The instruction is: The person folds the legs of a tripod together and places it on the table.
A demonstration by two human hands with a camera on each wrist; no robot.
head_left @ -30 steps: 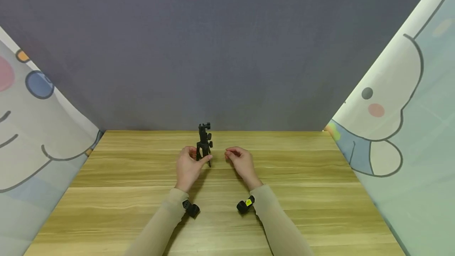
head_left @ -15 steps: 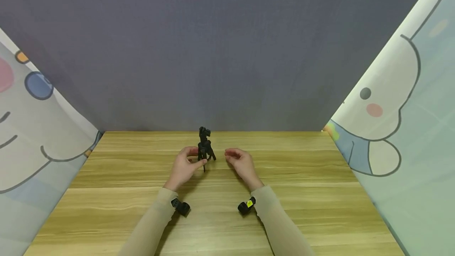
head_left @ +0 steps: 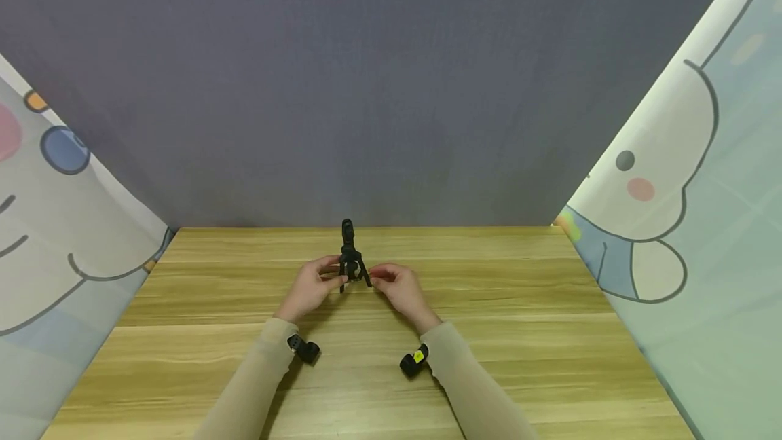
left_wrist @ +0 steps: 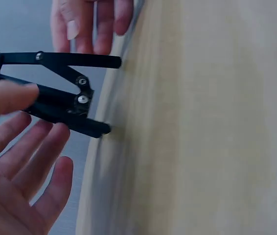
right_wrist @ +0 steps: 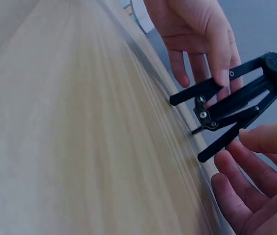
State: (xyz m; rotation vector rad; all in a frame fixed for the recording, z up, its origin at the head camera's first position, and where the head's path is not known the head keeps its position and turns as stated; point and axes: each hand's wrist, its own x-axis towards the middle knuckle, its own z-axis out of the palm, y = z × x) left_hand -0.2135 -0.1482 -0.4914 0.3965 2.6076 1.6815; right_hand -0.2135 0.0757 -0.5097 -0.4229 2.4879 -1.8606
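Observation:
A small black mini tripod stands upright with its legs spread, in front of the person. My left hand holds one leg between thumb and fingers on the left side. On the other side, my right hand pinches another leg with thumb and index finger. The right wrist view shows the tripod's legs joined by hinged braces, with a star-marked hub above. In the left wrist view the left thumb lies across a leg, while the remaining fingers spread beneath. The tripod's upper end is cut off there.
A wood-grain table lies under both hands. Behind it rises a dark grey backdrop. Printed cartoon cloths hang at both sides. Each sleeve carries a black wrist camera.
The tripod has turned about its upright axis, its side knobs no longer showing. My left hand has shifted slightly left, and my right hand has come in from the right to a leg.

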